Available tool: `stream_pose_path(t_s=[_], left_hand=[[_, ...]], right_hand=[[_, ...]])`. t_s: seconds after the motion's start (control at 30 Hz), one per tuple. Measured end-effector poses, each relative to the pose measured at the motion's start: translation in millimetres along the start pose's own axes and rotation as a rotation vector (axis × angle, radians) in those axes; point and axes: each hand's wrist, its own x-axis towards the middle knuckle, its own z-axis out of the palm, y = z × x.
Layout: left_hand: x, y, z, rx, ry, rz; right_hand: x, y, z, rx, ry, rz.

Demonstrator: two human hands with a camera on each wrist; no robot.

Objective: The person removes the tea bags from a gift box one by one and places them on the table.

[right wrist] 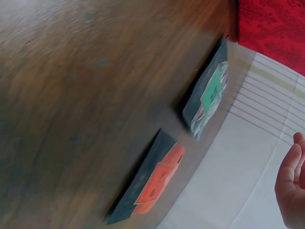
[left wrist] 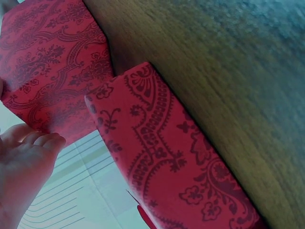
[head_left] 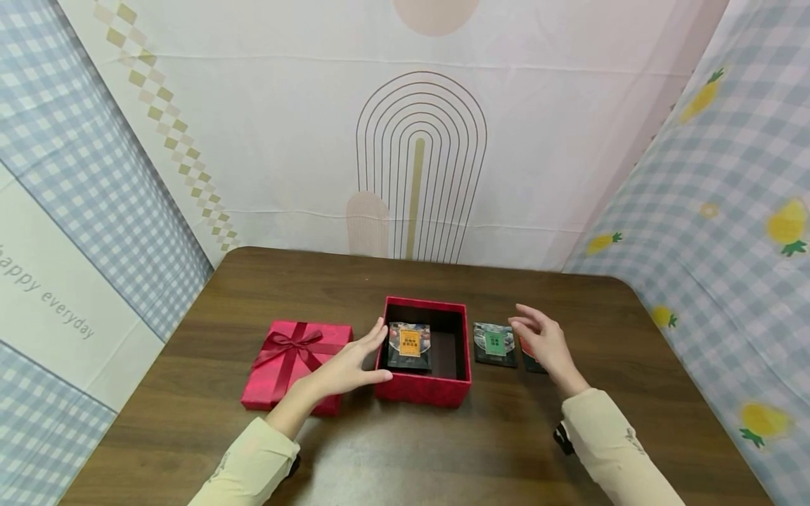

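Now the left hand rests flat-fingered against the open red box at centre; the right hand hovers relaxed, empty, over the green-labelled packet. Best steady the box, then pinch that packet's edges.

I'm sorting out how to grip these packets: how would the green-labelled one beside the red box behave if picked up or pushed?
The green-labelled packet lies flat and thin on the table, so it probably slides rather than tips. It looks light; its low edge may be hard to pinch. Stiffness cannot be told.
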Motion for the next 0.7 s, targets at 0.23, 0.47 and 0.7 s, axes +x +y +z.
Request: stream_pose_path(t_s=[0.23,0.47,0.7], left_hand=[[0.4,-0.8,0.3,0.007,0.003,0.007],[0.2,-0.7,-0.3,0.009,0.005,0.01],[0.1,-0.3,0.5,0.005,0.009,0.011]], right_hand=[[2.0,-8,7,0.0,-0.022,-0.002],[6.0,-13,16,-0.013,-0.03,-0.066],[7.0,-24,25,0.045,-0.055,-0.074]])
